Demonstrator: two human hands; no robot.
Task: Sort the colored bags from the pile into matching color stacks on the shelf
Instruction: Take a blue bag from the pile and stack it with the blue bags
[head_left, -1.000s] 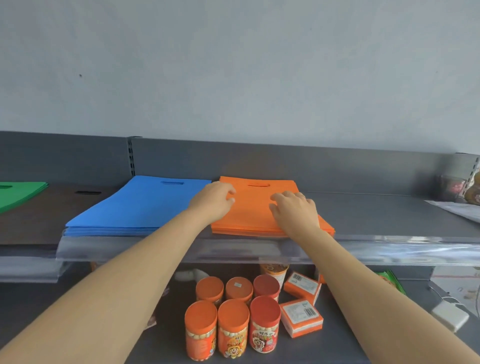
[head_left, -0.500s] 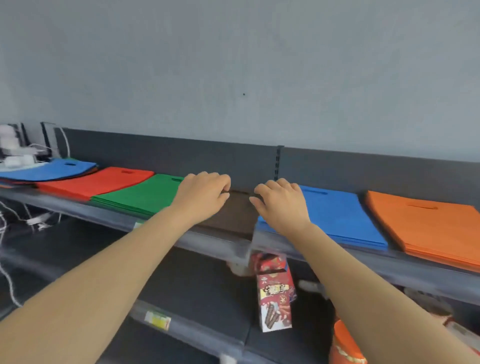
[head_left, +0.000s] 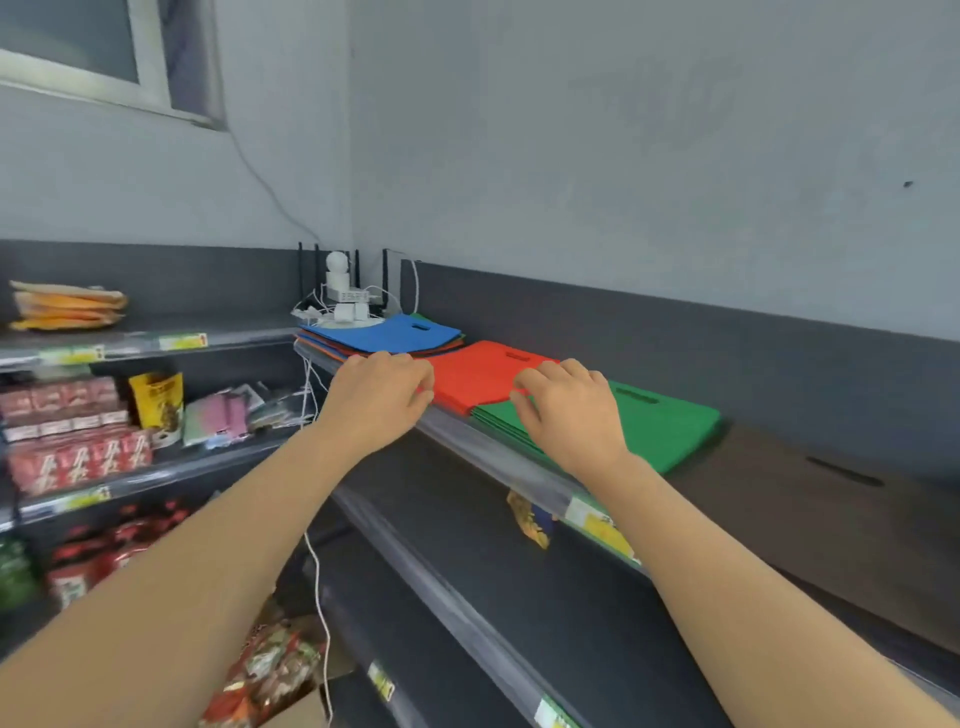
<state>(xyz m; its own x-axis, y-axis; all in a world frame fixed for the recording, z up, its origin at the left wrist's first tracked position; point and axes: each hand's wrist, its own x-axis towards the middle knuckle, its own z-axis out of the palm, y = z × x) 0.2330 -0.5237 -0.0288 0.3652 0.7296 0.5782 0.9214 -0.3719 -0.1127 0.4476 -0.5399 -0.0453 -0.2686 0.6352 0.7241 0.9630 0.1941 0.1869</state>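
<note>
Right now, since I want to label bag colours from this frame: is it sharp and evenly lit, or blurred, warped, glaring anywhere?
Head view: soft, even light with no glare; the red stack and green stack read cleanly; the snack packs at far left are smeared by blur; the wide-angle lens slightly bows the shelf edge.

Red stack (head_left: 480, 376), green stack (head_left: 672, 426) (blue-topped pile (head_left: 384, 332))

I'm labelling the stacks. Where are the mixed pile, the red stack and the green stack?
mixed pile (head_left: 382, 332): head view, on its top blue bag.
red stack (head_left: 478, 376): head view, middle of the top bag.
green stack (head_left: 670, 431): head view, bare right part of the top bag.
</note>
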